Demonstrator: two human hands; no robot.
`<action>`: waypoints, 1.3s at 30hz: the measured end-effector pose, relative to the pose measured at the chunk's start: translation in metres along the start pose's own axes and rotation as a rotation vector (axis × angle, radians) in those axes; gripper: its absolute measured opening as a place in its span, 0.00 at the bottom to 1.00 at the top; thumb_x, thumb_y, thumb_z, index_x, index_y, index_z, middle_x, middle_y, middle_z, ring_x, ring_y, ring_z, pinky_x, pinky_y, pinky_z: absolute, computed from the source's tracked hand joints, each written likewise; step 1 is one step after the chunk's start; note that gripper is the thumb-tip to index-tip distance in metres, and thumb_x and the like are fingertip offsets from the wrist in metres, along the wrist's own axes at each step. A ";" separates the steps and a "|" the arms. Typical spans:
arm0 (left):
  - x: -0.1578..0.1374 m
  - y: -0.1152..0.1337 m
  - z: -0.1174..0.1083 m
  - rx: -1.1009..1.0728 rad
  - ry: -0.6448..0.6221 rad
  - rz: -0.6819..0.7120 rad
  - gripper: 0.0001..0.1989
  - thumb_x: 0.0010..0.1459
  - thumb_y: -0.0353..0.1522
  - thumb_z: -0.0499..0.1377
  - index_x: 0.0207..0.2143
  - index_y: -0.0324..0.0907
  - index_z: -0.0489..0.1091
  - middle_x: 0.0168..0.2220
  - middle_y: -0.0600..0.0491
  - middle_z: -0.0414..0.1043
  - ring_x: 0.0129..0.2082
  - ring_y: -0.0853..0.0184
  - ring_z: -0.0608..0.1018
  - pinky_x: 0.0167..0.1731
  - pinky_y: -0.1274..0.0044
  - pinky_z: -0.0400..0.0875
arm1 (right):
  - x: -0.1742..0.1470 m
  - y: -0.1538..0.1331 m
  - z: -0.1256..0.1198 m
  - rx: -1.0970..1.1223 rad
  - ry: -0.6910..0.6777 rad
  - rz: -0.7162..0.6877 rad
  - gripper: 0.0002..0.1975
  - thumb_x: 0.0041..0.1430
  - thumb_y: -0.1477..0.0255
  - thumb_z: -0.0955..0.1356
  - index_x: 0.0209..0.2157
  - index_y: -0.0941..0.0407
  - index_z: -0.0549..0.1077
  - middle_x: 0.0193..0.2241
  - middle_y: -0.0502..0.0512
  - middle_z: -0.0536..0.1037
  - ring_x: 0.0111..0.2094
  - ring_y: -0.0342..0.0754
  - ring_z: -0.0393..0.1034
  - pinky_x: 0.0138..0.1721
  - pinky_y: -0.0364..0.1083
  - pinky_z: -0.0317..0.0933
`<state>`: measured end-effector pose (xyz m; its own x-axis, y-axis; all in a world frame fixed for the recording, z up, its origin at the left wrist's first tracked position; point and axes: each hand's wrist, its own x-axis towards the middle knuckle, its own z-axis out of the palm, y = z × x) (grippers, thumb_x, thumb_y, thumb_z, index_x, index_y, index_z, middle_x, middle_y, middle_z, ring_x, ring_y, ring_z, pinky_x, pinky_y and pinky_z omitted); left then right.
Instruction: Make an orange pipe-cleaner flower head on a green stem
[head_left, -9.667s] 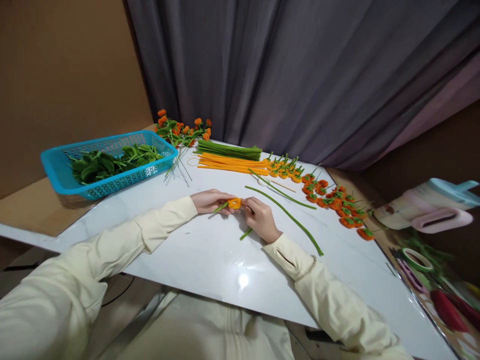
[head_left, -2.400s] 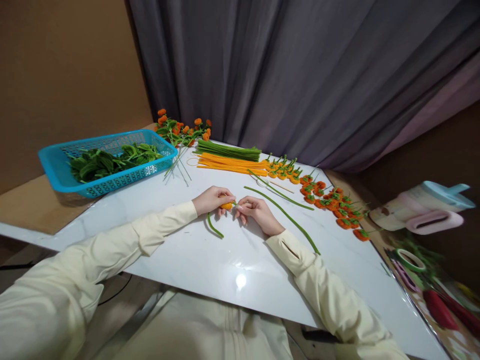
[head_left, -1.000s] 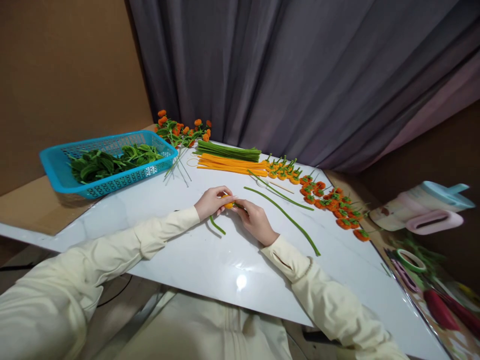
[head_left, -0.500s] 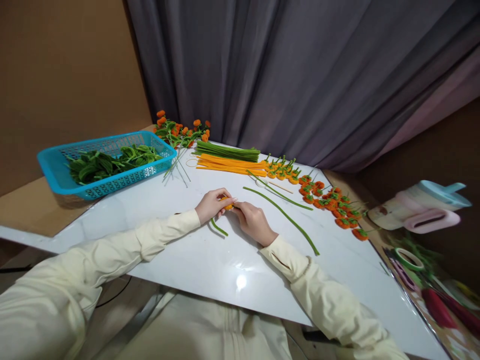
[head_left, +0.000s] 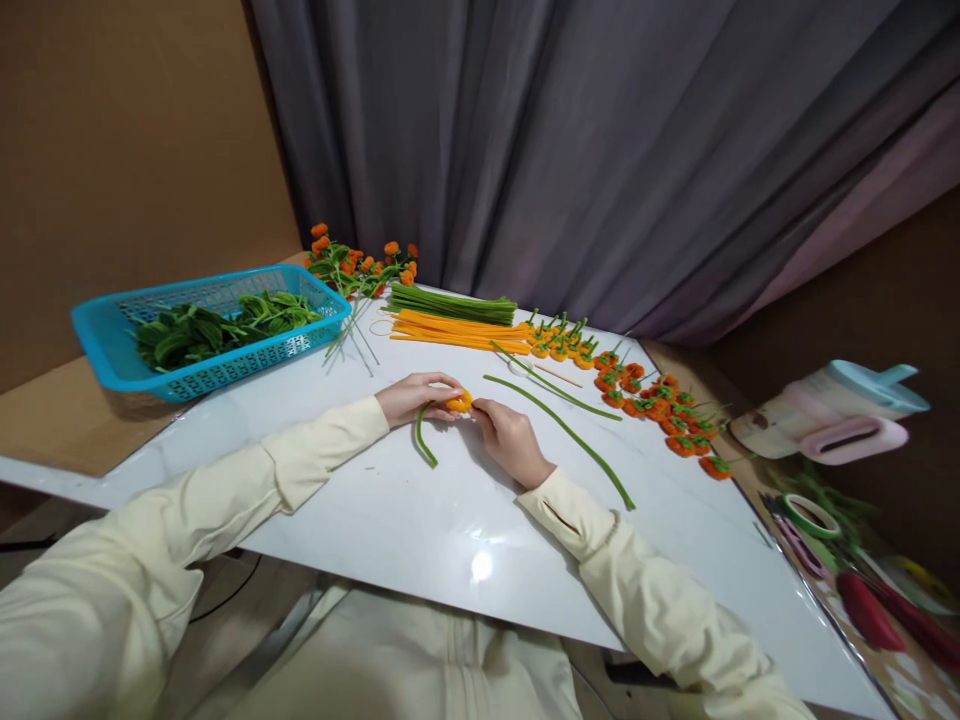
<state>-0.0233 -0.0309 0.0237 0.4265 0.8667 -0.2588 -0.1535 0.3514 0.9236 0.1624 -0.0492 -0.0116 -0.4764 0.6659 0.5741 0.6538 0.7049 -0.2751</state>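
My left hand [head_left: 420, 398] pinches a small yellow-orange pipe-cleaner flower head [head_left: 460, 402] above the middle of the table. A green pipe-cleaner stem [head_left: 423, 440] hangs from beneath those fingers, curving down toward the tabletop. At the flower's right edge, my right hand [head_left: 511, 440] is closed, thumb and forefinger pinched against its rim; what exactly lies between those fingertips is too small to make out. Just right of my right hand, a long green pipe cleaner [head_left: 562, 432] lies curved on the table, with another green one [head_left: 577, 393] behind it.
Bundles of green pipe cleaners [head_left: 454, 305] and yellow-orange ones [head_left: 454, 330] lie at the back. Finished-looking yellow and orange flower heads [head_left: 660, 405] line the right. A blue basket [head_left: 202, 378] holds green leaves. A tumbler [head_left: 825, 410] and green tape [head_left: 812, 516] stand right.
My left hand has shifted slightly left and turned, showing more of the yellow flower head. The green stem under it now hangs more steeply. My right fingertips stay at the flower's edge.
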 end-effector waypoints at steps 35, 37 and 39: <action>0.007 -0.007 -0.003 0.069 -0.049 0.125 0.13 0.57 0.31 0.56 0.42 0.29 0.68 0.29 0.45 0.76 0.25 0.68 0.79 0.27 0.79 0.75 | -0.002 0.000 -0.001 -0.243 0.120 -0.207 0.09 0.52 0.82 0.58 0.27 0.58 0.66 0.19 0.51 0.69 0.21 0.43 0.60 0.23 0.42 0.46; 0.008 -0.007 -0.005 0.077 -0.003 0.150 0.12 0.57 0.31 0.56 0.40 0.29 0.69 0.27 0.46 0.76 0.24 0.68 0.78 0.25 0.80 0.75 | -0.002 0.001 0.000 -0.242 0.129 -0.199 0.08 0.54 0.82 0.58 0.28 0.58 0.66 0.19 0.51 0.69 0.21 0.43 0.61 0.23 0.42 0.46; 0.008 -0.008 -0.005 0.093 0.019 0.172 0.11 0.55 0.30 0.58 0.38 0.29 0.70 0.24 0.47 0.75 0.22 0.69 0.78 0.23 0.80 0.74 | -0.003 0.002 0.000 -0.239 0.129 -0.197 0.08 0.55 0.81 0.58 0.29 0.58 0.66 0.19 0.51 0.70 0.21 0.43 0.61 0.23 0.42 0.46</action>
<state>-0.0231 -0.0248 0.0125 0.3844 0.9178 -0.0991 -0.1395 0.1639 0.9766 0.1653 -0.0500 -0.0141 -0.5388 0.4755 0.6955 0.6832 0.7296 0.0305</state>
